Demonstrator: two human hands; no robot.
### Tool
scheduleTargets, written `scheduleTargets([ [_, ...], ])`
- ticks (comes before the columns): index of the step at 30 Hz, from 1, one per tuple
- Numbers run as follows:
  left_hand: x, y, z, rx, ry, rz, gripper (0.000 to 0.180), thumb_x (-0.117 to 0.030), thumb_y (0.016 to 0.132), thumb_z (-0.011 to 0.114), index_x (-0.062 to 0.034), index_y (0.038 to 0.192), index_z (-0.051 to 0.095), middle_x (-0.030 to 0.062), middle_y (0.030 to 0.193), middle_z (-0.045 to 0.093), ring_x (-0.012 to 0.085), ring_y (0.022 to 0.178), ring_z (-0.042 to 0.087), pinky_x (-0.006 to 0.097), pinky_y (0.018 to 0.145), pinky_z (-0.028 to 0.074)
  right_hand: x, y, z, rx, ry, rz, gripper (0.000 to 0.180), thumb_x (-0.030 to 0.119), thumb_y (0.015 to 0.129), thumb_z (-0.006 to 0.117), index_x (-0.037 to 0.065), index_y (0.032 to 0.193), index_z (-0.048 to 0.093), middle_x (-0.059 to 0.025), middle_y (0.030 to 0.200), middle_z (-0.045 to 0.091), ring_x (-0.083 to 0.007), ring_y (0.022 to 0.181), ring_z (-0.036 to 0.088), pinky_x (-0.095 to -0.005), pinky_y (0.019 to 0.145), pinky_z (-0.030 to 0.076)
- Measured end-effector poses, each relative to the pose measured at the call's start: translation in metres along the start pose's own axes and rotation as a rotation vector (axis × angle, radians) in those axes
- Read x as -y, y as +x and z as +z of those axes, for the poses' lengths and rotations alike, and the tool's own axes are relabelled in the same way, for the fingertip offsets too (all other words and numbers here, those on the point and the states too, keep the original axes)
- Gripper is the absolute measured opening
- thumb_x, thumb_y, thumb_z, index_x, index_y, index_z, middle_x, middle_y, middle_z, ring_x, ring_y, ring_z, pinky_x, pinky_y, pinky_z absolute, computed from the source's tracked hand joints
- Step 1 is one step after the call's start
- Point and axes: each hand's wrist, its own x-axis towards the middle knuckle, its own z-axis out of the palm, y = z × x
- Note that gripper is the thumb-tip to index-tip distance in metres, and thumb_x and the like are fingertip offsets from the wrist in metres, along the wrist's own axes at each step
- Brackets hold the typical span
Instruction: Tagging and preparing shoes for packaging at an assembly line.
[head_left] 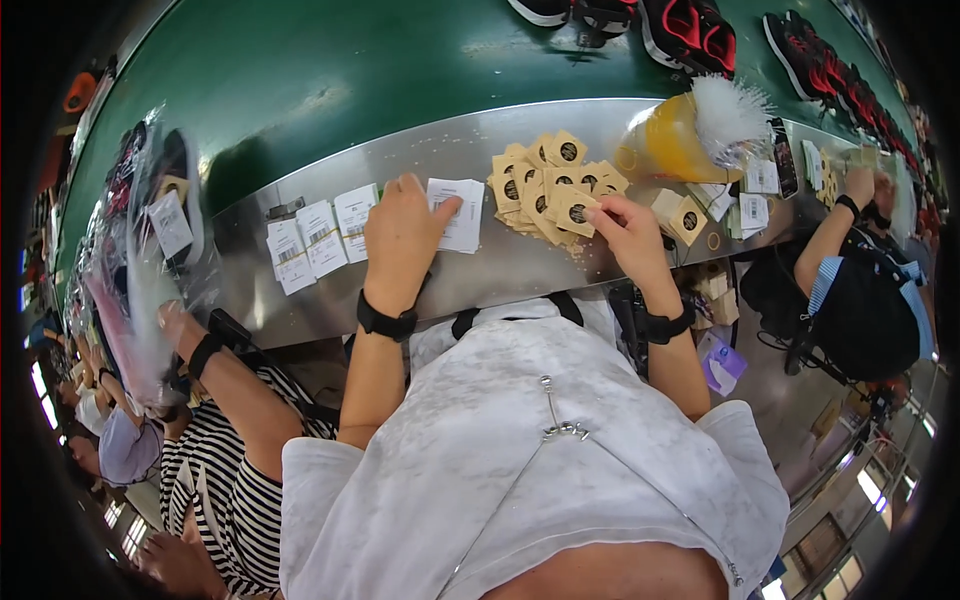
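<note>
My left hand (402,238) lies palm down with its fingers stretched out, between two stacks of white labels. Its thumb touches or hovers over the edge of the loose label stack (458,222); I cannot tell which. Left of it lie more white barcode labels in bundles (324,238). My right hand (636,240) pinches a tan card tag (576,211) with a black round print, at the near right edge of a spread pile of such tags (540,180). A smaller stack of tan tags (684,220) sits just right of that hand.
A yellow container (672,140) with a white tinsel-like tuft (728,110) stands behind the tags. Black and red shoes (690,38) rest on the green surface (380,70) beyond the metal strip (345,295). Co-workers sit on both sides; the left one handles a plastic-bagged shoe (172,165).
</note>
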Motion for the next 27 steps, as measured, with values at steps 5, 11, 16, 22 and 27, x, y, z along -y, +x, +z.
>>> scheduleTargets([
  [5,0.003,0.005,-0.005,0.114,-0.069,-0.045,0.033,-0.028,0.076,0.069,0.0011,0.070,0.056,0.0159,0.064,0.059,0.0292,0.058,0.057,0.037,0.056,0.044,0.008,-0.002,0.003,-0.057,0.183,0.005,0.021,0.007,0.079,0.065,-0.003,0.097,0.059,-0.0013,0.070,0.057,-0.0067,0.064,0.050,-0.0206,0.059,0.041],
  [11,0.012,0.011,-0.018,0.284,-0.517,-0.146,0.023,-0.021,0.080,0.063,0.0021,0.082,0.063,0.0143,0.069,0.061,0.0219,0.057,0.054,0.031,0.054,0.042,0.010,-0.007,-0.006,-0.095,0.166,0.043,0.019,0.007,0.077,0.068,0.000,0.091,0.057,-0.0029,0.074,0.063,-0.0059,0.065,0.055,-0.0197,0.059,0.043],
  [16,0.010,0.007,-0.020,0.175,-0.667,-0.170,0.016,-0.010,0.080,0.062,0.0021,0.088,0.066,0.0075,0.068,0.062,0.0111,0.057,0.051,0.025,0.054,0.041,0.024,-0.016,-0.004,-0.130,0.106,-0.058,0.014,0.008,0.077,0.068,0.001,0.085,0.058,-0.0026,0.072,0.064,-0.0057,0.065,0.057,-0.0201,0.059,0.044],
  [22,-0.064,0.011,-0.045,0.391,-1.302,0.002,0.008,-0.005,0.082,0.062,-0.0007,0.088,0.060,0.0019,0.086,0.063,0.0079,0.075,0.058,0.021,0.068,0.046,0.071,-0.027,-0.008,-0.122,0.178,-0.216,0.011,0.005,0.079,0.065,0.001,0.087,0.057,-0.0018,0.075,0.063,-0.0048,0.068,0.057,-0.0196,0.059,0.043],
  [27,-0.107,0.044,-0.028,0.498,-1.555,-0.023,0.011,-0.006,0.082,0.063,0.0008,0.091,0.060,0.0035,0.086,0.063,0.0080,0.078,0.059,0.021,0.070,0.046,0.096,-0.021,-0.036,-0.239,0.070,-0.370,0.012,0.011,0.088,0.056,0.000,0.090,0.061,-0.0034,0.080,0.064,-0.0073,0.074,0.059,-0.0223,0.064,0.046],
])
